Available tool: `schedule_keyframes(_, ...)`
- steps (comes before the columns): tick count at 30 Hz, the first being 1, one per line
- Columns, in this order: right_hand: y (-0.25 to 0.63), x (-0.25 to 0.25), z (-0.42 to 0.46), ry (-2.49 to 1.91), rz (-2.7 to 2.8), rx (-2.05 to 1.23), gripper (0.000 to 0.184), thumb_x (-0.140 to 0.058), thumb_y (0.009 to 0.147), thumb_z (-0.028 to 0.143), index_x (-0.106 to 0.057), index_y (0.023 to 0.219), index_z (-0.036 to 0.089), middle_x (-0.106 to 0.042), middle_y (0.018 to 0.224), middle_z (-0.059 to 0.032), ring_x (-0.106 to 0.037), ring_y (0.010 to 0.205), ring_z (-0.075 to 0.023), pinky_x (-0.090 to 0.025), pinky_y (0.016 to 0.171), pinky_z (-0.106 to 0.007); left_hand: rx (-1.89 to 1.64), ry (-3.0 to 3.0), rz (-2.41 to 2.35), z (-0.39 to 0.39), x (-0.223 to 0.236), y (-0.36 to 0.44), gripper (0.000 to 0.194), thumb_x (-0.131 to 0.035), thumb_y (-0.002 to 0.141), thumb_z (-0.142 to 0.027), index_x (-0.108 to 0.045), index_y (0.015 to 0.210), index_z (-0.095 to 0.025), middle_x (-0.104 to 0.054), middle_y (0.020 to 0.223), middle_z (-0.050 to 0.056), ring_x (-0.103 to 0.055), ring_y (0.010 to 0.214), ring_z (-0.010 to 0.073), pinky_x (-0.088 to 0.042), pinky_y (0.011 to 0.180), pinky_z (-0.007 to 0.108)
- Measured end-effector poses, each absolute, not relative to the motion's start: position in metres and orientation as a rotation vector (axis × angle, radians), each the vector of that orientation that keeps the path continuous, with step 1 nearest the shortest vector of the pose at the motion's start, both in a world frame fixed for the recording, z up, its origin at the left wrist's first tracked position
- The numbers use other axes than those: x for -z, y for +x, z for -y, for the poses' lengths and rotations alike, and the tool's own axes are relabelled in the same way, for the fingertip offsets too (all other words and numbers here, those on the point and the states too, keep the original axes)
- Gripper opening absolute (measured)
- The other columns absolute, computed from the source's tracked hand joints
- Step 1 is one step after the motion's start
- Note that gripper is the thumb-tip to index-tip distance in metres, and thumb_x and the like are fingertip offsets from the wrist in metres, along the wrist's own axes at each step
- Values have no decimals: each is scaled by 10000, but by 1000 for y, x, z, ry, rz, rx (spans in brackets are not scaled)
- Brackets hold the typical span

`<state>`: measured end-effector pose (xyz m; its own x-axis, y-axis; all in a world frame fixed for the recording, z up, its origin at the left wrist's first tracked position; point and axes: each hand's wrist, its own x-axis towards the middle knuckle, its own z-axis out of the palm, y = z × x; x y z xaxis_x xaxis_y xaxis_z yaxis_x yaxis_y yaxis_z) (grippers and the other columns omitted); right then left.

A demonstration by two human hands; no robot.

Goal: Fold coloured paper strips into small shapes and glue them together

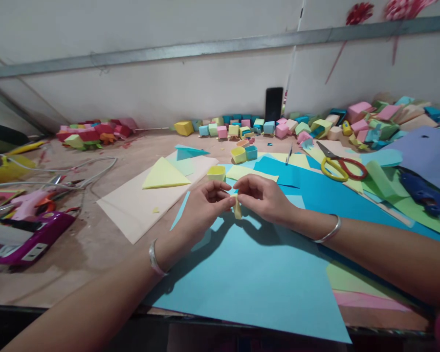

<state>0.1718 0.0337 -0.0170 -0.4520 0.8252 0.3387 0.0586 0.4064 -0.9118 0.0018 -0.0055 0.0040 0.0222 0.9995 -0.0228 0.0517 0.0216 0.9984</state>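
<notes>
Between my two hands is a small folded piece of pale yellow paper [237, 209], pinched by the fingertips of both. My left hand [210, 200] grips it from the left, and my right hand [264, 198] holds its other side. Part of the paper is hidden behind the fingers. Both hands are over a large light blue sheet [264, 278]. Just beyond them stands a small open yellow paper box [216, 172]. A second yellow box [238, 155] and a blue one [251, 152] sit farther back.
Scissors [341, 166] and a blue glue gun [425, 193] lie at the right. Folded paper boxes [222, 131] line the wall around an upright phone [274, 103]. A yellow paper triangle [165, 175] lies on a cream sheet [132, 215]. A purple power strip [40, 242] sits at left.
</notes>
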Motion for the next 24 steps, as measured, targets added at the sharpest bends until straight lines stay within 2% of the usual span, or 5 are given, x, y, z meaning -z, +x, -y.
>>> schedule_keyframes(7,170,18,-33,-751,1834,-1096,66,-618,762,187,-570,807,180,-576,731,22,-508,639,-93,-434,594,-234,-1102,1266,-1259,7,-5,0,224,-844,628,-296,-734,778,-169,-691,763,20,-583,686,128,-448,648,255)
schedule_keyframes(12,170,22,-34,-744,1884,-1075,144,-605,743,172,-555,878,187,-557,724,34,-496,617,-89,-429,568,-226,-1027,1221,-1234,7,-6,-1,137,-819,620,-235,-725,690,-163,-657,689,14,-547,654,122,-412,627,258)
schedule_keyframes(18,169,13,-26,-655,1943,-1041,343,-536,690,62,-593,999,200,-496,636,71,-429,569,-78,-362,530,-210,-947,1236,-1229,8,-8,0,121,-808,578,-200,-711,637,-158,-642,641,14,-531,631,130,-394,617,271)
schedule_keyframes(21,171,10,-25,-641,1933,-1103,284,-531,715,64,-618,948,200,-500,629,60,-430,564,-86,-358,519,-215,-937,1238,-1216,7,-8,-4,113,-806,568,-185,-704,613,-165,-609,595,-3,-505,595,116,-385,593,263)
schedule_keyframes(24,174,10,-29,-560,1978,-939,163,-528,821,130,-635,914,210,-613,768,1,-528,672,-119,-439,617,-257,-980,1234,-1184,4,-6,-10,81,-792,626,-193,-728,673,-182,-626,649,-3,-512,602,105,-392,586,251)
